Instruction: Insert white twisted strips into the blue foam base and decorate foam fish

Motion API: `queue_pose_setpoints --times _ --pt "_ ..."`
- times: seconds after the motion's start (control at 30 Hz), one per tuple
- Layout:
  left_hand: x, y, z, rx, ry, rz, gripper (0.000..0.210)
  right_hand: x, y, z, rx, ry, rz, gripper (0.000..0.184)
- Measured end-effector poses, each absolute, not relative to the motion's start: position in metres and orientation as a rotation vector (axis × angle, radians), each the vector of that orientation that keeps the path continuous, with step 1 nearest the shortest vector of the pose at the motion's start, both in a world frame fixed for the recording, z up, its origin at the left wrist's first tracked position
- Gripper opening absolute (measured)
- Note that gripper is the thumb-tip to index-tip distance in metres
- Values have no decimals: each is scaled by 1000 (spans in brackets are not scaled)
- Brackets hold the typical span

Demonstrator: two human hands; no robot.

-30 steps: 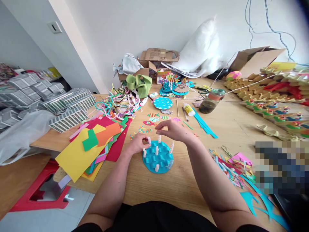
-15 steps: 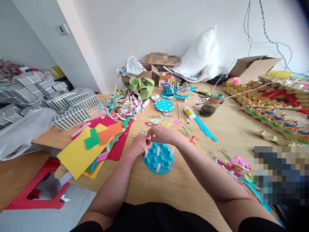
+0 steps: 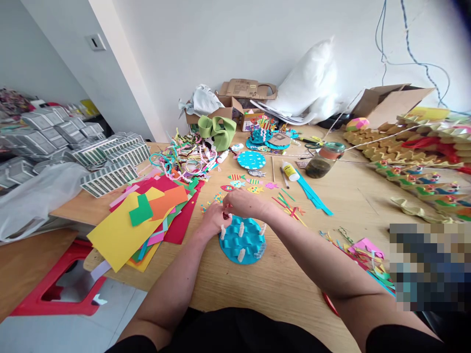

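Held left hand (image 3: 212,220) and right hand (image 3: 243,203) together at far edge of blue disc (image 3: 246,240), seemingly for steadiness, with grips too hidden to tell.

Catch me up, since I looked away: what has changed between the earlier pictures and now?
The right hand moved left to meet the left hand at the far-left edge of the blue disc. Whether it grasped anything is hidden. The left hand, disc, visible white posts and paper fish stayed put.

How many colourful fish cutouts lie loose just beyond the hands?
6. Left: a red fish, striped fish and pale fish. Right of them: another striped fish, yellow fish and pink fish. The right hand may hide more.
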State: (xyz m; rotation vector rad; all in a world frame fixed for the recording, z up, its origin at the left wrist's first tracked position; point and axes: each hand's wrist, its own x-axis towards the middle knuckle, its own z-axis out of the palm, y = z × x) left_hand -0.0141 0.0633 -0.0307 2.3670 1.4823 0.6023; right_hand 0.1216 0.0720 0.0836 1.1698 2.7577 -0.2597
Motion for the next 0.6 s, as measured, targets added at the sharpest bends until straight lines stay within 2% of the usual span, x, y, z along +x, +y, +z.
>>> queue_pose_setpoints --times 0.6 --pt "-17 69 -39 2076 1398 627 9 114 84 84 1188 2694 -304 24"
